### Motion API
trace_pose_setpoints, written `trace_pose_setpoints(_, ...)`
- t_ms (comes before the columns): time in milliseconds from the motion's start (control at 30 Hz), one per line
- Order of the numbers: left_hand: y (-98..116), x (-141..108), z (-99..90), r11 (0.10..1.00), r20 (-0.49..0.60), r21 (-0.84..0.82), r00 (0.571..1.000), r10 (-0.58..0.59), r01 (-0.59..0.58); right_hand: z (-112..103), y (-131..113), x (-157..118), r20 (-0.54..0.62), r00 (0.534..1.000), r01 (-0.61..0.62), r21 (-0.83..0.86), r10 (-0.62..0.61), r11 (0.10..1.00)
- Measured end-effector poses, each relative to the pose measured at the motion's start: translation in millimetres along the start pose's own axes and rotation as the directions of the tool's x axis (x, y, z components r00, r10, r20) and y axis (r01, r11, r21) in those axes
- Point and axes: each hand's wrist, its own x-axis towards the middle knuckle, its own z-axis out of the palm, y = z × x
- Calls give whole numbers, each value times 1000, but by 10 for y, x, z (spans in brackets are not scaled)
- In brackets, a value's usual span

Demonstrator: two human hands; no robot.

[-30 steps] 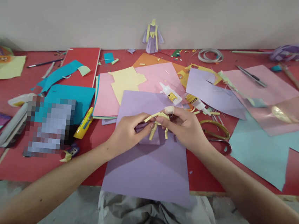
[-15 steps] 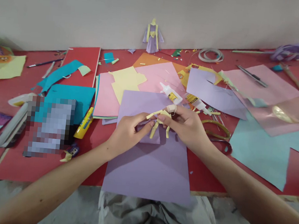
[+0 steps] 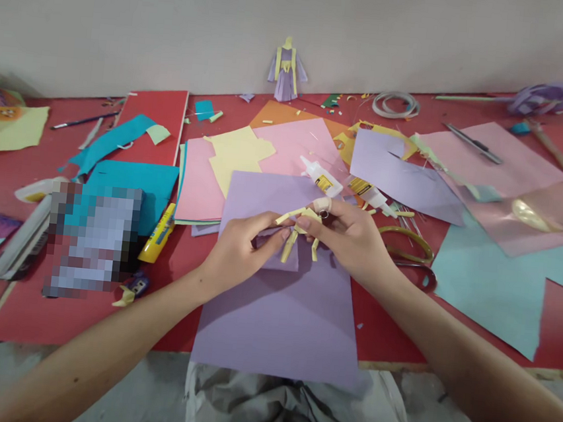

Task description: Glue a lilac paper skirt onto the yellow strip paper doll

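Over a large lilac sheet (image 3: 278, 323), both hands meet at a small yellow paper figure (image 3: 309, 221) with strip-like limbs hanging down. My right hand (image 3: 353, 236) pinches its body between thumb and fingers; a whitish wrap covers one fingertip. My left hand (image 3: 248, 244) is closed on a piece of lilac paper (image 3: 284, 259) beside the figure's left side, thumb and fingers pressed together. Part of that lilac piece is hidden by the fingers. Against the wall stands a paper doll (image 3: 287, 72) in a lilac and yellow dress.
Two glue bottles (image 3: 325, 179) lie just beyond my hands. Scissors (image 3: 405, 244) are right of my right hand. A yellow glue stick (image 3: 158, 234), blurred-out flat object (image 3: 97, 240) and metal ruler (image 3: 22, 239) lie left. A cutter (image 3: 474, 144) rests on pink paper (image 3: 526, 155).
The lilac piece at my left hand has shifted very slightly left. Both hands keep nearly the same place and grip.
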Motion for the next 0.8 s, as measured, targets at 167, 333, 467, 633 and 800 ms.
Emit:
trace_pose_setpoints(167, 12, 12, -12, 999, 16, -35, 1000, 13, -13, -15, 4, 1, 5, 1000, 12, -17, -12, 1000)
trace_pose_setpoints(333, 23, 0, -31, 1000, 22, -5, 999, 25, -25, -23, 12, 1, -8, 1000, 28, -35, -28, 999)
trace_pose_setpoints(467, 12, -3, -31, 1000, 29, 3, 1000, 10, -10, -21, 1, 2, -20, 1000, 19, -44, -20, 999)
trace_pose_setpoints(633, -26, 0, -19, 999, 30, 52, 1000, 7, -8, -22, 3, 7, -23, 1000, 12, -26, -13, 1000)
trace_pose_setpoints(800, -39, -13, -25, 997, 39, 74, 999, 20, -23, -36, 25, 6, -17, 1000, 20, -9, -20, 1000)
